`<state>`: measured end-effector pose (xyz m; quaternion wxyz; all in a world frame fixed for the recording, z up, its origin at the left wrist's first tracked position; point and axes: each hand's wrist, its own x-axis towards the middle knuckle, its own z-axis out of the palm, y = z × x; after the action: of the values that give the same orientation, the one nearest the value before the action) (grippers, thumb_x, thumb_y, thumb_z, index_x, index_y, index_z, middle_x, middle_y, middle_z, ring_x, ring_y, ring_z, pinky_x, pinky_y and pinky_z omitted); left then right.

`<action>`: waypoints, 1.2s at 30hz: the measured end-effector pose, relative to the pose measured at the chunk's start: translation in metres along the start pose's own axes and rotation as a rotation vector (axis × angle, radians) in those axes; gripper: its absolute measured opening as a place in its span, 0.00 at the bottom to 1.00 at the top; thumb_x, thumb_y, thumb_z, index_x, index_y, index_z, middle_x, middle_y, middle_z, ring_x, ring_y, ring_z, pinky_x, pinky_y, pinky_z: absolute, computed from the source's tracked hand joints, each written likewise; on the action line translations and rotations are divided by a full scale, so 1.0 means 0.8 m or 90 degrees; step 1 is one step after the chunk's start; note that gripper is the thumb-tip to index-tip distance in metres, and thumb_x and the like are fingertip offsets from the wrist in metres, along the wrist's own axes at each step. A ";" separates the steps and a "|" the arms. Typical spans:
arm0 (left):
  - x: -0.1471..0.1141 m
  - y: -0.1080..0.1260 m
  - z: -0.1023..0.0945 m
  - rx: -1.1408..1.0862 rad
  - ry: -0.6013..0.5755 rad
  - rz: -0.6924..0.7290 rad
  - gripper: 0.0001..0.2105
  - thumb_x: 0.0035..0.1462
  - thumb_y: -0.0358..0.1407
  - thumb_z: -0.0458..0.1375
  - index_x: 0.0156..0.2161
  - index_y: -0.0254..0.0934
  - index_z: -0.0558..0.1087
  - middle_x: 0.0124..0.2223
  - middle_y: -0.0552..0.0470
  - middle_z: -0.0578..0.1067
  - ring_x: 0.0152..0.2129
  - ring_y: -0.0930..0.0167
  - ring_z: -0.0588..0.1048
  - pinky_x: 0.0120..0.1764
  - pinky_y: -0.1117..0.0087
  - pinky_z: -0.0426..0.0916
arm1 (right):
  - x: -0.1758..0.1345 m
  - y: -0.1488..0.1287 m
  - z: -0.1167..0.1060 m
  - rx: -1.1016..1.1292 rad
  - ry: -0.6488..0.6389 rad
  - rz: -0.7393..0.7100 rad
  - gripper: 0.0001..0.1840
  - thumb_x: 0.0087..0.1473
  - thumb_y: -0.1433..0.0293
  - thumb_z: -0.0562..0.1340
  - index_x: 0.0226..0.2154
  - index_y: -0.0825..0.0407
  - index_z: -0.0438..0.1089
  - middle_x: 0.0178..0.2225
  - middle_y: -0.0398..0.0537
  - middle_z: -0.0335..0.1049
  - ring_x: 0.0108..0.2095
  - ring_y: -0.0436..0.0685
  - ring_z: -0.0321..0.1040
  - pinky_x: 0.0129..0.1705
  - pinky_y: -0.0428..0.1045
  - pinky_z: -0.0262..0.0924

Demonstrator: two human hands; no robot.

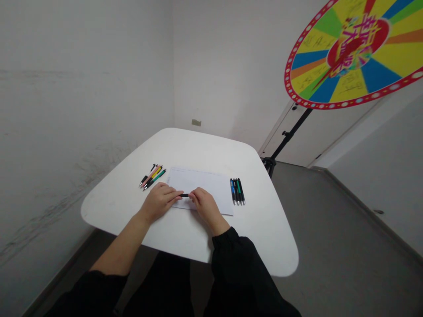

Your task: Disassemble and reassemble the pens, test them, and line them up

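A dark pen (184,195) lies level between my two hands, above the white paper (201,178). Its left end is pinched in the fingers of my left hand (161,200). My right hand (204,203) grips the other end with thumb and fingertips, so only the pen's middle shows. Just beyond my left hand is a loose group of several pens (153,176) in white, pink, yellow and green with black grips. To the right of the paper, several blue, green and black pens (237,192) lie side by side, silver tips towards me.
The white table (261,237) has rounded corners and stands near the left wall. A colourful prize wheel (357,48) on a black stand (287,140) rises behind the table's right side, in front of a white door (306,136). Grey floor lies to the right.
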<state>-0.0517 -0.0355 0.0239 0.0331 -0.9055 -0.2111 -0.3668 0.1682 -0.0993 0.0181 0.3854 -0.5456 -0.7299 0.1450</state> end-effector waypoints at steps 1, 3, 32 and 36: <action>0.000 -0.001 0.001 0.002 -0.001 0.002 0.11 0.69 0.38 0.58 0.51 0.42 0.80 0.37 0.51 0.82 0.34 0.68 0.77 0.42 0.62 0.66 | 0.000 0.000 0.000 0.004 0.001 -0.004 0.11 0.69 0.69 0.58 0.34 0.49 0.73 0.33 0.46 0.72 0.37 0.55 0.69 0.42 0.49 0.61; -0.001 -0.002 0.002 0.008 0.002 0.009 0.11 0.69 0.38 0.57 0.51 0.42 0.80 0.37 0.50 0.83 0.34 0.67 0.78 0.42 0.62 0.66 | 0.000 0.001 0.000 0.016 0.007 -0.009 0.08 0.67 0.70 0.60 0.36 0.49 0.73 0.35 0.47 0.73 0.38 0.56 0.69 0.43 0.49 0.62; -0.001 -0.004 0.004 0.001 0.011 -0.007 0.11 0.69 0.38 0.58 0.50 0.43 0.80 0.37 0.50 0.83 0.34 0.67 0.78 0.41 0.61 0.66 | 0.000 -0.003 0.002 0.102 0.039 0.046 0.07 0.65 0.67 0.63 0.45 0.50 0.74 0.38 0.48 0.75 0.38 0.55 0.71 0.44 0.50 0.65; -0.002 -0.005 0.005 -0.014 0.008 -0.015 0.11 0.69 0.38 0.58 0.51 0.43 0.80 0.37 0.50 0.83 0.34 0.67 0.78 0.42 0.61 0.67 | 0.002 0.000 0.000 0.049 0.006 0.030 0.14 0.69 0.69 0.57 0.32 0.49 0.73 0.32 0.46 0.73 0.38 0.55 0.70 0.46 0.51 0.63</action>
<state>-0.0516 -0.0313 0.0195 0.0199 -0.9008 -0.2174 -0.3753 0.1680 -0.0982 0.0185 0.4059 -0.5480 -0.7091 0.1792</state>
